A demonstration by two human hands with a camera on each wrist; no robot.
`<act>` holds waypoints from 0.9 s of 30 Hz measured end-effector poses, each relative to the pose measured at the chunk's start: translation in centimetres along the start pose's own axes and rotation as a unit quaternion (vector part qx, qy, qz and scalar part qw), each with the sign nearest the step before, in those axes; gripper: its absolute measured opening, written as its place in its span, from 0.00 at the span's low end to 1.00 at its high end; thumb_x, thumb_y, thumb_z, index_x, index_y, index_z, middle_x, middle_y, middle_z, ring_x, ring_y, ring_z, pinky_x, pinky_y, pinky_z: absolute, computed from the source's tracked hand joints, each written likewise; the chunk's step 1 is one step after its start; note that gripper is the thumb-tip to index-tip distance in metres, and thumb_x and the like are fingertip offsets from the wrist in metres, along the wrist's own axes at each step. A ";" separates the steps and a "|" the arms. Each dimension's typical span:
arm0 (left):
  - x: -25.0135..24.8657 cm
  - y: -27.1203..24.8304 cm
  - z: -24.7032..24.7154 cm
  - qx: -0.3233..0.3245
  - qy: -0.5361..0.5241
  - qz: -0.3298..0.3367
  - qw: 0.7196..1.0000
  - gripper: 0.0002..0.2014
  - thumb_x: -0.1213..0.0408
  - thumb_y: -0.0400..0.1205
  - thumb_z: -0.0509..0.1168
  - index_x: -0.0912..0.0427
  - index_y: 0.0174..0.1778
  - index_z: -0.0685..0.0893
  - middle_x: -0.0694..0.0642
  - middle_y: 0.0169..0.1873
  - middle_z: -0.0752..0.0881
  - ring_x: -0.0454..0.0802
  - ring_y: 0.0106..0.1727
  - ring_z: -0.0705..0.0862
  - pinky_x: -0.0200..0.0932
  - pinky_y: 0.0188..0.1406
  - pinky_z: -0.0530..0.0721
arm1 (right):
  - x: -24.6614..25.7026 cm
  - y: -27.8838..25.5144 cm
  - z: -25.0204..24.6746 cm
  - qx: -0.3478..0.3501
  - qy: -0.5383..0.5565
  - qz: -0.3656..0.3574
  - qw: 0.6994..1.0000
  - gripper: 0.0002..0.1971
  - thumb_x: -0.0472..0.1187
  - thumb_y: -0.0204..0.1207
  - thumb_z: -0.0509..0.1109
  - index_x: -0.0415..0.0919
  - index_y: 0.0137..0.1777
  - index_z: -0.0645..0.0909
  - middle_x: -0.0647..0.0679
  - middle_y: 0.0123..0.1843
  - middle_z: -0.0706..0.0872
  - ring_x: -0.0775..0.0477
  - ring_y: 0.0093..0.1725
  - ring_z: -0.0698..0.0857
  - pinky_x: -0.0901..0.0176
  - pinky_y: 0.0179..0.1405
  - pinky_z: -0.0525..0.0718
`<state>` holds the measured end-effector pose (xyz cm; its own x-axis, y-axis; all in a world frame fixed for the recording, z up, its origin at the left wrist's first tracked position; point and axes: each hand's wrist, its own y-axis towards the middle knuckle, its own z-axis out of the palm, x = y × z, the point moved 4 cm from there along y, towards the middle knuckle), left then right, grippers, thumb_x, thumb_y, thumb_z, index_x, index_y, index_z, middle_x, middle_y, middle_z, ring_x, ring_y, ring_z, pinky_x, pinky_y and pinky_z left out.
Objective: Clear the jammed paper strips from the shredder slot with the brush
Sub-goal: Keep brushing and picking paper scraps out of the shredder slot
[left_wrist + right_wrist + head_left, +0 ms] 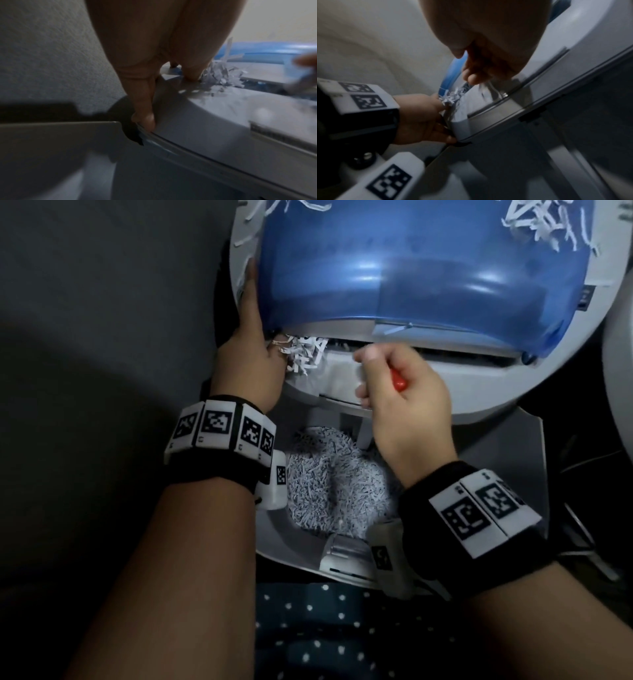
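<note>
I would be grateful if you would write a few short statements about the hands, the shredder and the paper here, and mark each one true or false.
1. The right hand grips a tool with a red handle. True.
2. The left hand holds the brush. False: it grips the left edge of the shredder head, thumb by the slot.
3. A clump of paper strips sits at the left end of the slot. True.
4. The bin below the hands holds no paper. False: it holds a heap of shredded paper.
5. The shredder's cover is red. False: it is translucent blue.
</note>
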<state>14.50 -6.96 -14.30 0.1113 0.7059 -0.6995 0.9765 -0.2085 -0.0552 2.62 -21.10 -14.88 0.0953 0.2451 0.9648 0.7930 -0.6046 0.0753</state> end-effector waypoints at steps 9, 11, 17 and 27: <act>0.4 0.3 0.0 -0.005 -0.002 0.004 1.000 0.41 0.66 0.86 0.61 0.35 0.86 0.42 0.57 0.68 0.84 0.55 0.59 0.87 0.47 0.58 0.81 | 3.9 -0.5 0.5 0.022 0.021 -0.165 0.986 0.15 0.45 0.86 0.63 0.43 0.41 0.87 0.58 0.27 0.81 0.54 0.33 0.83 0.50 0.38 0.82; 0.3 0.3 0.1 -0.004 -0.010 0.008 1.000 0.41 0.65 0.87 0.61 0.36 0.86 0.42 0.58 0.68 0.84 0.56 0.61 0.86 0.51 0.64 0.82 | 3.0 -0.4 1.0 0.053 -0.039 -0.127 0.990 0.16 0.48 0.86 0.64 0.44 0.40 0.88 0.55 0.27 0.83 0.51 0.33 0.84 0.44 0.39 0.84; 0.4 0.5 0.1 -0.008 0.000 0.016 1.000 0.40 0.62 0.87 0.61 0.38 0.87 0.42 0.58 0.67 0.84 0.57 0.61 0.86 0.47 0.63 0.80 | 4.3 -0.6 -0.9 -0.062 -0.018 -0.184 0.981 0.22 0.46 0.84 0.61 0.34 0.33 0.83 0.45 0.26 0.81 0.46 0.30 0.80 0.47 0.33 0.77; 0.4 0.5 0.2 -0.007 -0.005 0.010 1.000 0.39 0.61 0.87 0.60 0.36 0.86 0.42 0.59 0.64 0.85 0.57 0.54 0.87 0.55 0.62 0.84 | 3.9 -0.3 -1.4 -0.068 -0.023 -0.159 0.985 0.21 0.45 0.83 0.62 0.41 0.29 0.84 0.53 0.24 0.79 0.56 0.29 0.77 0.54 0.34 0.76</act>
<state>14.95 -6.90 -14.72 0.1287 0.6954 -0.7070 0.9765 -0.2130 -0.0318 1.86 -21.01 -10.73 -0.1154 0.4698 0.8752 0.6989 -0.5877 0.4076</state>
